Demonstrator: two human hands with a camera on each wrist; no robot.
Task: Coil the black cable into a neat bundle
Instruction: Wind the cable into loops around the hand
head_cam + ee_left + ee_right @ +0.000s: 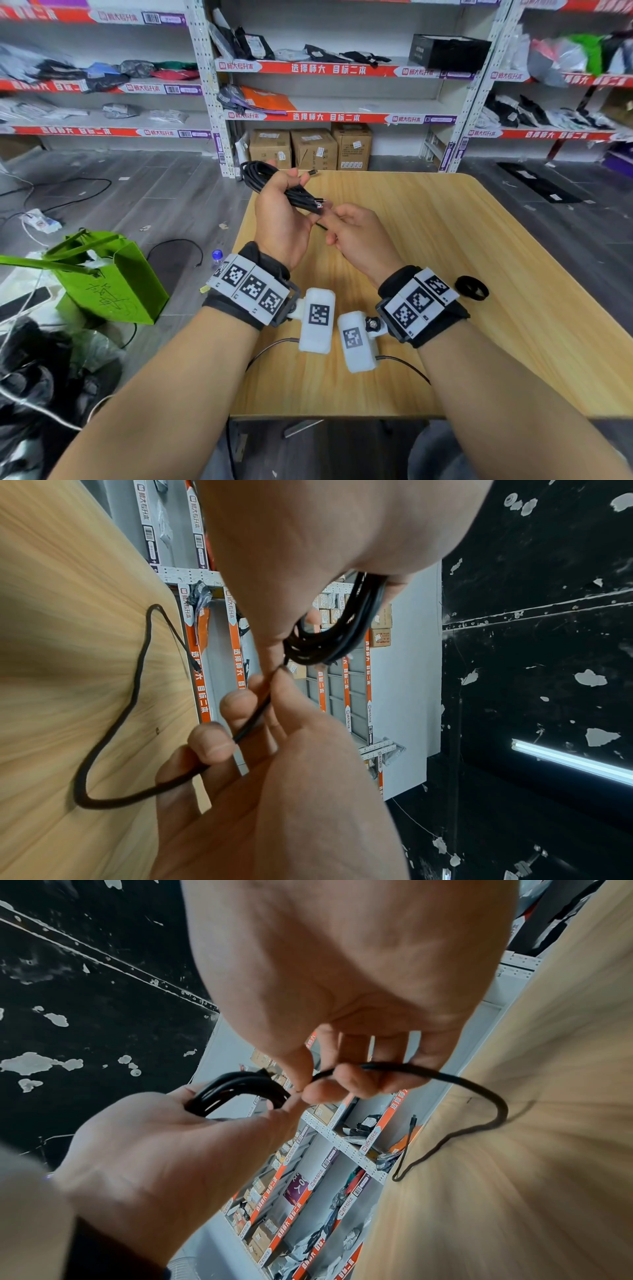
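Hands (308, 219) — black cable (274, 181) between both

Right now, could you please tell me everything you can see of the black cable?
The black cable is thin, round and matte, rubbery-looking. Most of it is gathered into several loops that the left hand holds above the wooden table. One strand runs from the loops through the right hand, pinched between thumb and fingers. The remaining tail lies slack on the table in a loose curve, ending in a small plug near the far edge. Another plug end sticks out of the bundle.
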